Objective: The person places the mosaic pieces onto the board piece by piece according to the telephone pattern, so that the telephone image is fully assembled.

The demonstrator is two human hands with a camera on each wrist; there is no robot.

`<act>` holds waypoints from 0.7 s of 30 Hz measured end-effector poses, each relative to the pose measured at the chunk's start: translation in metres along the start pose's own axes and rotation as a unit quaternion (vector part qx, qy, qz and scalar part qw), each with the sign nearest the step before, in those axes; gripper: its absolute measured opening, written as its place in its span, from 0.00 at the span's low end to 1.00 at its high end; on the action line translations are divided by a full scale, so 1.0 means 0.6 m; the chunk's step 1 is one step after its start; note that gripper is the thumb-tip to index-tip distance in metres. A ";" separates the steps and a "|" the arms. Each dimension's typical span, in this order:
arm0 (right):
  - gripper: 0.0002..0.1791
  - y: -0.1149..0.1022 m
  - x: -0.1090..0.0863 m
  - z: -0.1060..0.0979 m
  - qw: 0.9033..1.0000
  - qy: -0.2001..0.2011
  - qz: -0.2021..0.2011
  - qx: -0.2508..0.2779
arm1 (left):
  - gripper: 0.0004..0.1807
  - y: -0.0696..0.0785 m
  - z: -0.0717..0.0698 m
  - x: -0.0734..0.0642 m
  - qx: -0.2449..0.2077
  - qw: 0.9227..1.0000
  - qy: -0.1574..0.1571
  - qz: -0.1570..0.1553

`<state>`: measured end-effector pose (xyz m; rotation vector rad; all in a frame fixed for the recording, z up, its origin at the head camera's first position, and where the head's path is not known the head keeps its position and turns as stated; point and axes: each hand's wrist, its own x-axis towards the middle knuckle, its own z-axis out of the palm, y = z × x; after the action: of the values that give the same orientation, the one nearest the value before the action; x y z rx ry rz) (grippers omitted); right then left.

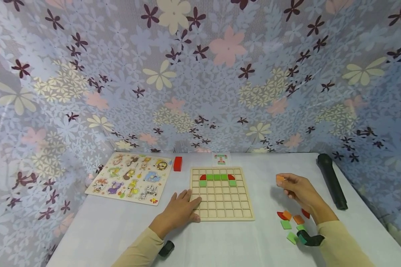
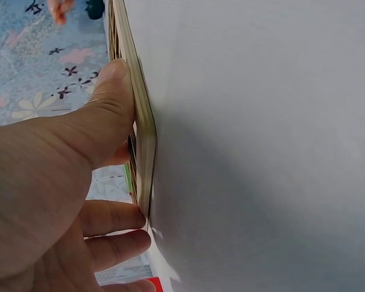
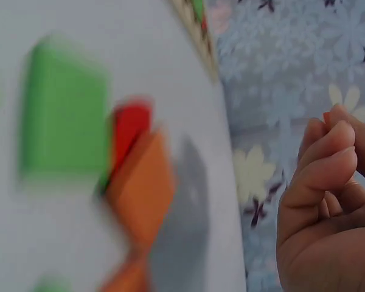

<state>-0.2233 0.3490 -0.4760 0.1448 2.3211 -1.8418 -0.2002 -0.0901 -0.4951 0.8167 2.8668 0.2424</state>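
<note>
My right hand pinches a small orange square tile between thumb and fingertips, up over the table right of the grid board. Only a sliver of that tile shows in the right wrist view. With fingers spread, my left hand rests on the board's left edge; in the left wrist view its thumb lies against the wooden rim. Near the board's far side, green square tiles form a row between two red rounded-corner tiles. One green tile sits below each red one.
Loose green, orange and red tiles lie below my right hand. A pattern card lies behind the board. Left are a red block and an animal puzzle board; far right, a black cylindrical object.
</note>
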 end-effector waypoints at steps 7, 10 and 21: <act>0.26 -0.036 0.045 0.076 0.997 -0.044 -0.034 0.062 | 0.40 -0.002 0.002 0.001 0.005 1.000 -0.002 0.003; 0.25 -0.045 0.065 0.116 0.996 -0.052 -0.039 0.065 | 0.40 -0.003 0.000 0.000 0.006 1.000 -0.001 0.005; 0.27 -0.054 0.109 0.221 0.993 -0.112 -0.033 0.026 | 0.40 -0.002 0.005 0.001 0.001 1.000 0.004 0.005</act>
<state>-0.2833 0.2102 -0.4872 -0.1282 2.1494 -1.8439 -0.2011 -0.0905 -0.4983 0.8323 2.8709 0.2438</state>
